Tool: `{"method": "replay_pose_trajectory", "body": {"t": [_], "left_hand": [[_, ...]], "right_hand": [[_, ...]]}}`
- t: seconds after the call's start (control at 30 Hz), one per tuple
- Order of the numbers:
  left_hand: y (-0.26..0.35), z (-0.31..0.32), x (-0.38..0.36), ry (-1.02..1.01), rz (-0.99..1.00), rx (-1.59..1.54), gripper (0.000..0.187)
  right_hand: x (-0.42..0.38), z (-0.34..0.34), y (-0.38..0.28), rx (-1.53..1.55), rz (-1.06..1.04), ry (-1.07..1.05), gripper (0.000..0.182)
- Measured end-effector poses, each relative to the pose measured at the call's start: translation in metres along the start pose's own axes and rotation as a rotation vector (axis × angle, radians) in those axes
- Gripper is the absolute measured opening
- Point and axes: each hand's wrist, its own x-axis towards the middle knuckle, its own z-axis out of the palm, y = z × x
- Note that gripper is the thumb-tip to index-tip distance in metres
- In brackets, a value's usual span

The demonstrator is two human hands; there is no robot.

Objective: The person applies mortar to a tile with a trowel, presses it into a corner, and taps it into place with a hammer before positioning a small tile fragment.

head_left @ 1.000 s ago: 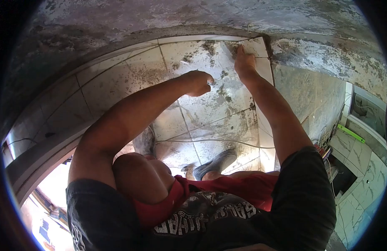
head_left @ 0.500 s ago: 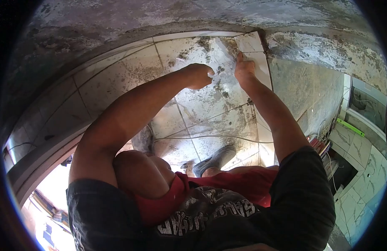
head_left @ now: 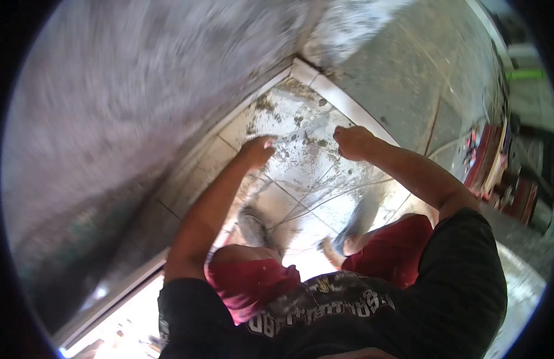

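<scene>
My left hand (head_left: 257, 152) is over the stained floor tiles (head_left: 307, 164), its fingers curled together; whether something small is between them I cannot make out. To its right, my right hand (head_left: 352, 143) is closed in a loose fist above the same tiles, near the white tile strip (head_left: 340, 103) along the wall. What its fingers may hold is hidden. A gap separates the two hands. Dark smears and blotches cover the tiles between and beyond them.
A thin cable (head_left: 325, 202) crosses the floor between my hands and my feet. A rough wall (head_left: 127, 90) rises at the left. Red and dark items (head_left: 486, 158) stand at the right, below a green bar (head_left: 525, 75). A bright doorway lies at the lower left.
The view has turned and the wall corner now lies further left. Both hands have drawn back from the corner. My right hand's extended finger has folded in.
</scene>
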Motion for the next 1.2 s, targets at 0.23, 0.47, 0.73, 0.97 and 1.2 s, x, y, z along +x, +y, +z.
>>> {"method": "replay_pose_trajectory", "body": {"t": [0.23, 0.47, 0.73, 0.97, 1.2], "left_hand": [[0.072, -0.004, -0.143, -0.163, 0.045, 0.352, 0.037], [0.201, -0.012, -0.266, -0.297, -0.312, 0.266, 0.035], [0.458, -0.016, -0.321, -0.237, -0.232, 0.441, 0.024], [0.504, -0.078, -0.352, -0.250, -0.162, 0.357, 0.029], [0.519, -0.142, -0.328, -0.469, -0.203, 0.370, 0.026]], "right_hand": [[-0.152, 0.033, -0.003, 0.605, 0.343, -0.043, 0.041], [-0.331, 0.054, -0.075, 1.233, 0.557, 0.152, 0.042], [-0.497, 0.039, -0.123, 1.619, 0.723, 0.407, 0.041], [-0.556, 0.033, -0.146, 1.579, 0.774, 0.497, 0.031], [-0.598, 0.042, -0.206, 1.682, 1.193, 0.466, 0.030]]}}
